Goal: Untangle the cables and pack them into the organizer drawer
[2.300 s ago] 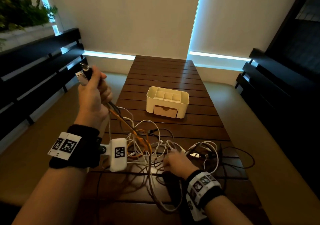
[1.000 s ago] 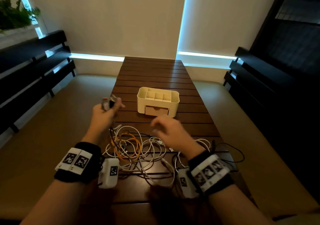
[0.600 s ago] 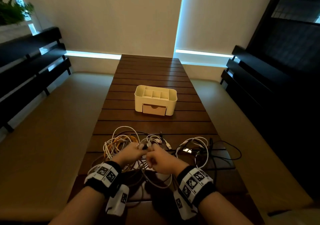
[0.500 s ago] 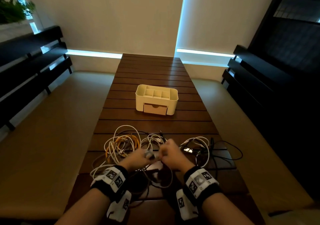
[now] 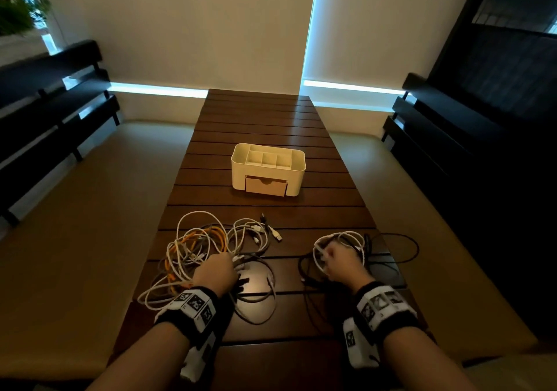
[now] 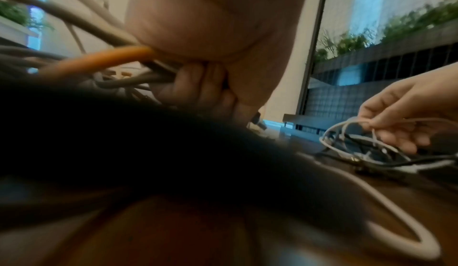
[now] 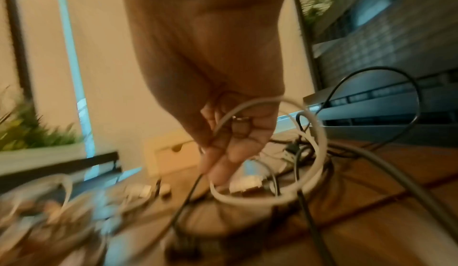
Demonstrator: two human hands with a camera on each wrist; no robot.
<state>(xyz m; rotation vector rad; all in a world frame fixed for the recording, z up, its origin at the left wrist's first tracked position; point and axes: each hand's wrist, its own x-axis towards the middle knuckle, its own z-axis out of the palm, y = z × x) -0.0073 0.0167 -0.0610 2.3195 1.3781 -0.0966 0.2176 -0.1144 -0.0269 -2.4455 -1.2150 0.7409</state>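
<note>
My left grip (image 5: 215,271) clenches a bundle of white, grey and orange cables (image 5: 193,249) on the dark slatted wooden table (image 5: 265,119); my right grip (image 5: 340,262) pinches a thin white cable loop (image 7: 292,148) over black cords. The cream plastic organizer with its closed wooden drawer (image 5: 265,185) stands beyond both grips. I should pull the heaps apart slowly, lifting single loops

Your slatted table (image 5: 262,119) carries the organizer (image 5: 268,170) mid-length; tangled cables (image 5: 208,249) spread along the near edge.
</note>
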